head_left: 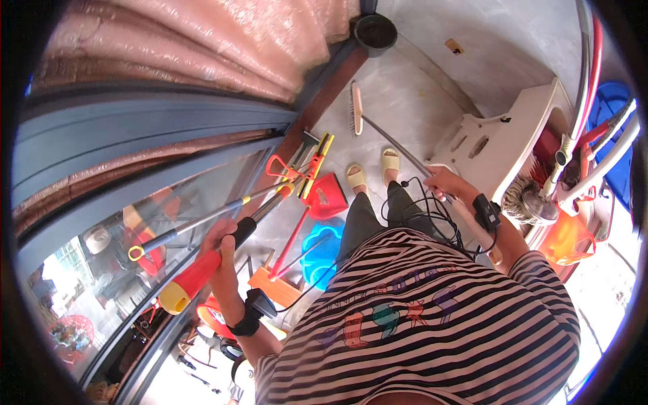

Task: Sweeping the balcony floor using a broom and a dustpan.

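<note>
My left hand (pixel 223 248) is closed round the black and red grip of a long mop handle (pixel 195 281) with a yellow end cap; the handle runs down to an orange and yellow squeeze-mop head (pixel 316 164) near the door track. In my right hand (pixel 443 182) is the metal pole of a floor brush (pixel 357 109), whose bristles face the door side. A second pole with a yellow hanging loop (pixel 135 252) leans beside the mop handle. Below the mop head lies a red dustpan (pixel 326 197). A black cable (pixel 425 212) hangs in coils by my right wrist.
A blue plastic basin (pixel 321 253) and an orange dustpan (pixel 276 286) are near my left leg. On the right, a beige plastic stand (pixel 491 147) is beside a string mop (pixel 524 200), several poles and an orange bag (pixel 567 240). A glass door, a curtain (pixel 202 40) and a dark bucket (pixel 375 33) border the floor.
</note>
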Demonstrator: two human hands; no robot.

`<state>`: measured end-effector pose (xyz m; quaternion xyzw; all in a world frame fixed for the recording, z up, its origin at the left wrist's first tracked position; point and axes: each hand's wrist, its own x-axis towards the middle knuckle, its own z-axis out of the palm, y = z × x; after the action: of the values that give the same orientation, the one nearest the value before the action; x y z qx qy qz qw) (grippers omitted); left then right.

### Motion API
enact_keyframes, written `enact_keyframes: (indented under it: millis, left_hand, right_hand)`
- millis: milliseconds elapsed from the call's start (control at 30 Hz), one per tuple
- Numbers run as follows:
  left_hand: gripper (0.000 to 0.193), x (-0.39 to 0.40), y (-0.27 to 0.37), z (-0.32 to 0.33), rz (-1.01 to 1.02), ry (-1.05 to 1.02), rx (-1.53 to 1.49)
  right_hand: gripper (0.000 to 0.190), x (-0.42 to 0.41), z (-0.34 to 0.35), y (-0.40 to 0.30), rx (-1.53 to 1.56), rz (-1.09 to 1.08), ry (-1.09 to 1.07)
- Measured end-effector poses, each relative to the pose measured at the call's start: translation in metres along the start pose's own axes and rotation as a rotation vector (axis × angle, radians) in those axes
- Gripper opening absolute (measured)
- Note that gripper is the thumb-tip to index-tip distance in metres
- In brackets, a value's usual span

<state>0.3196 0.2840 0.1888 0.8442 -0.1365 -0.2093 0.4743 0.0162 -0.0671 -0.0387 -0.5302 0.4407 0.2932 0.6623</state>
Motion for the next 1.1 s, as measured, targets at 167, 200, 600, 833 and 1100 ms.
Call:
enact_keyframes:
  millis: [167, 200, 600, 833, 1100]
  left_hand:
    - [0.032, 0.034, 0.024, 0.031, 0.043, -0.047, -0.008]
    - [0.032, 0.042, 0.03, 0.037, 0.074, -0.063, 0.056]
    - [0.043, 0.172, 0.097, 0.14, 0.068, -0.131, 0.108]
    - [0.037, 0.265, 0.102, 0.202, 0.139, -0.193, -0.023]
    - [0.028, 0.339, 0.107, 0.266, 0.338, -0.259, 0.041]
  right_hand:
    - [0.02, 0.062, -0.032, 0.006, 0.343, -0.115, 0.006]
    - [0.02, 0.075, -0.039, 0.007, 0.36, -0.116, 0.009]
    - [0.03, 0.07, -0.086, 0.096, 0.701, -0.018, 0.117]
    - [0.026, 0.065, -0.077, 0.104, 0.471, -0.059, 0.264]
    - [0.013, 0.055, -0.069, 0.094, 0.652, 0.033, 0.25]
